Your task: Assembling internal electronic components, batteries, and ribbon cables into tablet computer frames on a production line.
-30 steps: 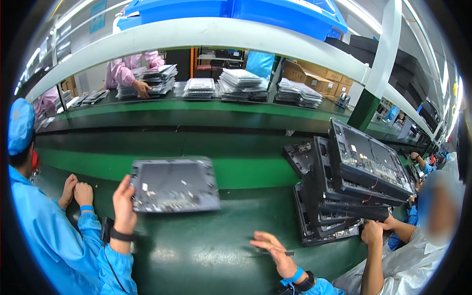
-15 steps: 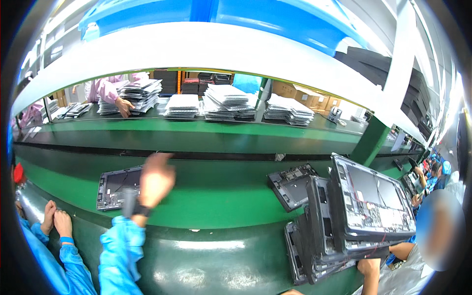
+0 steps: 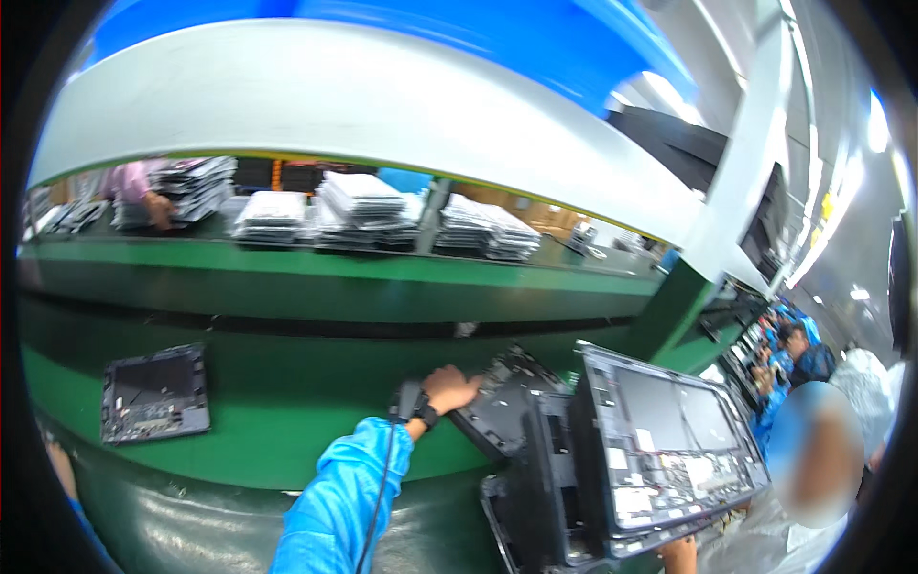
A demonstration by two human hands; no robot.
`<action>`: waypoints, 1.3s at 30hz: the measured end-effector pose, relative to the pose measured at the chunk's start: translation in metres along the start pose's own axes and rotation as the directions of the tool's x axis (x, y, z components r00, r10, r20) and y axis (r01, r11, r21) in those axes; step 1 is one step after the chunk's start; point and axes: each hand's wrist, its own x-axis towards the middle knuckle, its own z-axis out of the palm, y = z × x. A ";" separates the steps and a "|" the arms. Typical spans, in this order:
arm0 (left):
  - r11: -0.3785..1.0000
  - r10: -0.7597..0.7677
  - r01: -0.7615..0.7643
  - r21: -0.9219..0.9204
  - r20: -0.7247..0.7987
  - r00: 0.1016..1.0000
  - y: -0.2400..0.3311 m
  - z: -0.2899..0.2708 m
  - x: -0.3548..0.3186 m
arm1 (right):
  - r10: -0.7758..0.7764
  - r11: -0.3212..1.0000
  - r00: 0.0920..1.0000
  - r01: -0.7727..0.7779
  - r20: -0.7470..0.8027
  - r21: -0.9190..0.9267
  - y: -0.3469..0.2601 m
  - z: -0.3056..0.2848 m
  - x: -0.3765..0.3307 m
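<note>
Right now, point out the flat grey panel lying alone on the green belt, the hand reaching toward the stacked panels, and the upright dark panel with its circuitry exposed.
flat grey panel (image 3: pixel 155 393), head view, middle of its face
reaching hand (image 3: pixel 449 388), head view, back of the hand
upright dark panel (image 3: pixel 677 440), head view, its exposed inner face

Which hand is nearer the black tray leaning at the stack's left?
Left. The left hand touches the black tray at its corner; the right hand is out of view.

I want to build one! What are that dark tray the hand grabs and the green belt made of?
Dark tray: looks like matte black moulded plastic, with ribs and cut-outs. Green belt: probably smooth rubbery or vinyl sheet, faintly glossy. The left hand rests on the tray's edge.
</note>
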 end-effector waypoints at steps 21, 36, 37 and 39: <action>0.144 -0.385 0.063 -0.988 0.003 0.923 -0.026 -0.104 -0.399 | 0.311 0.924 0.940 -0.264 -0.142 0.275 -0.008 0.053 0.012; 0.319 -0.143 0.253 -0.913 0.218 0.966 0.062 -0.009 -0.540 | 0.286 0.934 0.906 -0.191 -0.312 0.303 -0.023 0.059 0.035; 0.422 -0.065 0.215 -0.881 0.207 0.976 0.056 -0.016 -0.544 | 0.357 0.893 0.890 -0.235 -0.284 0.385 -0.028 0.055 0.035; 0.609 0.083 0.107 -0.786 0.198 0.977 0.033 -0.054 -0.560 | 0.286 0.927 0.913 -0.187 -0.292 0.325 -0.034 0.050 0.034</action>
